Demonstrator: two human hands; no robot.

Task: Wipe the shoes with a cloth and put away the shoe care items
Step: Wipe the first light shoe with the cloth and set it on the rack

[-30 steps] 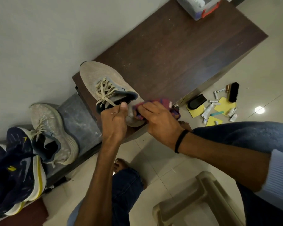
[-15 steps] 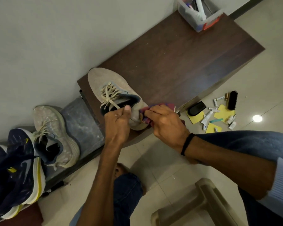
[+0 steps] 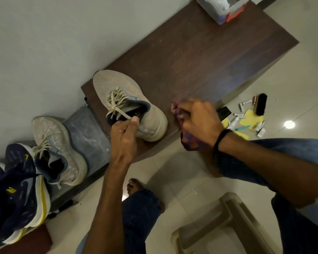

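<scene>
Beige sneaker [image 3: 117,85] sits on the dark wooden cabinet top [image 3: 200,57], toe toward the wall, heel toward the front edge. Left hand [image 3: 124,136] grips the collar at the opening, thumb on top. Right hand [image 3: 198,120] clutches the bunched purple cloth [image 3: 189,142] just right of the heel, not touching it. Next wipe likely goes leftward onto the heel. Shoe brush [image 3: 261,104] on floor, not yet put away
</scene>
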